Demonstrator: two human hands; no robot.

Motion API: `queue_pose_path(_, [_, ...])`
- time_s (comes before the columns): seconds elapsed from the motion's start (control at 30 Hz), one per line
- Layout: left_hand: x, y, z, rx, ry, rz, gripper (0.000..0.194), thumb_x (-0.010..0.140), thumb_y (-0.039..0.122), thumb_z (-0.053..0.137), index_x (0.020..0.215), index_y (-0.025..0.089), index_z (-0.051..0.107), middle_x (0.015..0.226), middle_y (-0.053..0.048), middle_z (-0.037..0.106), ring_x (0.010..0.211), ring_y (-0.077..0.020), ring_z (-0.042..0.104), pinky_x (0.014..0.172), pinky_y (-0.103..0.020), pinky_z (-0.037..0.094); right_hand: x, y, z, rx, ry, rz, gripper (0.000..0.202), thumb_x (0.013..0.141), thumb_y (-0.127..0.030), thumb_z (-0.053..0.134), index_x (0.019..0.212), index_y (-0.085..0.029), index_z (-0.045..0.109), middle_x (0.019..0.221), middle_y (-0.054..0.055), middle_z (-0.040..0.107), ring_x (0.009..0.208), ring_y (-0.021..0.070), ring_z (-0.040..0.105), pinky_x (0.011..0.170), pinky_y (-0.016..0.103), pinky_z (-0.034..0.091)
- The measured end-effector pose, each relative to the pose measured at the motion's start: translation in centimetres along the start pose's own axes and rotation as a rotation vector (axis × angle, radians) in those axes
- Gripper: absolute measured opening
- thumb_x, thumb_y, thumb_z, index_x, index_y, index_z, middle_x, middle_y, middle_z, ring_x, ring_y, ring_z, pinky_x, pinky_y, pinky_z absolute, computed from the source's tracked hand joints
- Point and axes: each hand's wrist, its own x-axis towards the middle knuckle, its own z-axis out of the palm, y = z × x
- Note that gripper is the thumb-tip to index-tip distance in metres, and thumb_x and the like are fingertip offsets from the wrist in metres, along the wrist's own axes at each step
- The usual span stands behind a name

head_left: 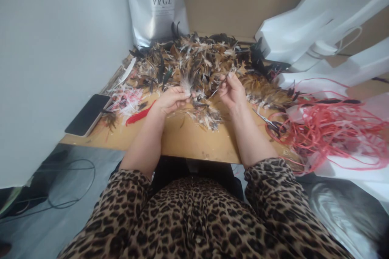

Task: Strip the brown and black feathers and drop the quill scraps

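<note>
Pinched in my left hand (pixel 174 99) is a pale, fluffy feather (pixel 187 83), its tip pointing up and away. My right hand (pixel 231 91) is raised a little to the right, thumb and forefinger closed on a thin feather (pixel 215 92) whose pale quill hangs down to the left. Behind both hands spreads a large heap of brown and black feathers (pixel 194 54). Between my forearms, near the front of the table, lies a small pile of grey and white feathers (pixel 208 116).
On the left are a phone (pixel 87 115), a red feather (pixel 140 116) and pink-white shreds (pixel 126 99). Scissors (pixel 269 121) lie right of my right forearm, beside tangled red strips (pixel 331 129). A silver bag (pixel 158 8) stands behind the heap. The wooden table (pixel 197 141) ends before my lap.
</note>
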Motion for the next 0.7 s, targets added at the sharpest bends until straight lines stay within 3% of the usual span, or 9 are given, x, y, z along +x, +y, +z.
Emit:
queue_pose_path(0.1, [0.2,-0.8,1.0,-0.12,-0.055,-0.082,0.012,0.066,0.012,0.073,0.075,0.007,0.066,0.084,-0.011,0.071,0.058,-0.0052,0.06,0.051,-0.013,0.045,-0.4,0.2,0.5,-0.052,-0.033,0.005,0.029,0.071,-0.034,0.073,0.075,-0.022,0.046,0.064,-0.01,0.064,0.047,0.0027,0.054,0.042,0.011,0.043])
queue_pose_path(0.23, [0.5,-1.7,1.8,-0.244,-0.127,-0.179,0.003,0.074,0.006,0.063,0.077,0.007,0.064,0.09,-0.014,0.071,0.06,-0.0071,0.063,0.06,-0.017,0.051,-1.0,0.6,1.2,-0.174,-0.066,0.011,0.035,0.068,-0.042,0.074,0.075,-0.023,0.045,0.065,-0.008,0.063,0.052,0.0055,0.056,0.045,0.015,0.044])
queue_pose_path(0.4, [0.6,-2.1,2.1,-0.315,-0.182,-0.222,0.009,0.078,0.005,0.058,0.084,0.007,0.063,0.096,-0.017,0.071,0.067,-0.0101,0.067,0.059,-0.016,0.05,-1.2,1.3,1.6,-0.25,-0.089,-0.008,0.039,0.065,-0.048,0.074,0.077,-0.023,0.045,0.065,-0.007,0.062,0.053,0.0065,0.056,0.046,0.016,0.043])
queue_pose_path(0.7, [0.9,-2.5,2.6,-0.333,-0.225,-0.269,0.017,0.079,0.004,0.054,0.093,0.007,0.065,0.103,-0.019,0.069,0.067,-0.0085,0.065,0.053,-0.012,0.047,-2.0,2.8,3.0,-0.206,-0.007,-0.069,0.035,0.066,-0.046,0.074,0.076,-0.023,0.048,0.069,-0.006,0.059,0.051,0.0064,0.048,0.045,0.018,0.042])
